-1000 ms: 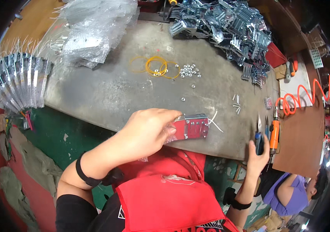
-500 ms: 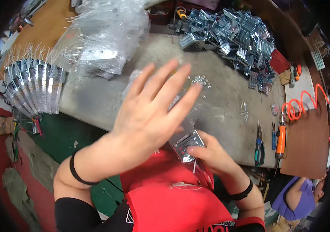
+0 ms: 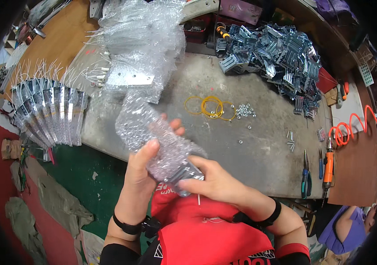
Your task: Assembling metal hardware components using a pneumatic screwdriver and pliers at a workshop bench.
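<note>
Both my hands hold one bubble-wrap sheet [image 3: 153, 130] wrapped around a metal bracket [image 3: 184, 174], close to my chest at the near edge of the grey workbench [image 3: 250, 150]. My left hand [image 3: 142, 170] grips the wrap from the left, thumb on top. My right hand [image 3: 212, 181] clasps the bracket end from the right, with the wrap folded over it. Only a dark metal corner of the bracket shows under the plastic.
A heap of bubble wrap [image 3: 142, 39] with a wrapped plate lies at the back left. Metal brackets [image 3: 276, 57] pile up at the back right. Yellow rubber bands [image 3: 210, 106] and loose nuts [image 3: 244, 110] sit mid-bench. Pliers [image 3: 305, 174] and an orange screwdriver [image 3: 328, 163] lie right. Fanned wrapped parts [image 3: 47, 110] sit left.
My left hand came down from a raised, spread pose and closed on the bubble wrap. The wrap now covers the bracket, which both hands hold nearer my chest.
</note>
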Motion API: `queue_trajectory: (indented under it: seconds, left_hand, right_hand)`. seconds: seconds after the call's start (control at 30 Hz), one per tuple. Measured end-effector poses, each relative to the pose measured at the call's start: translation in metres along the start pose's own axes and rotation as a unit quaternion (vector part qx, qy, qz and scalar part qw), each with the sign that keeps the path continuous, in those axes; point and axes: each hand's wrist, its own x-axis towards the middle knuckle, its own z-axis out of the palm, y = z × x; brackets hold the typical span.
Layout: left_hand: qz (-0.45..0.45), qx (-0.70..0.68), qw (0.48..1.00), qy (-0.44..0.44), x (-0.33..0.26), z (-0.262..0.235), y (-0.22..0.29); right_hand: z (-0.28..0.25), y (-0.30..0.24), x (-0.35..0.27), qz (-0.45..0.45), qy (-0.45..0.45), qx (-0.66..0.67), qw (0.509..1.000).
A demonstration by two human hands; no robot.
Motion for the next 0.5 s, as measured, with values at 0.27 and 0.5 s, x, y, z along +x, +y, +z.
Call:
queue_trajectory:
  seconds: [0.27,0.5]
  left_hand:
    - [-0.099,-0.029,0.994,0.026,-0.003,-0.023,0.005]
    - [-0.111,-0.02,0.993,-0.018,-0.008,-0.04,0.022]
  right_hand:
    - [-0.008,-0.013,0.034,0.049,-0.037,-0.01,0.998]
    - [-0.08,-0.014,0.076,-0.116,0.268,-0.546,0.785]
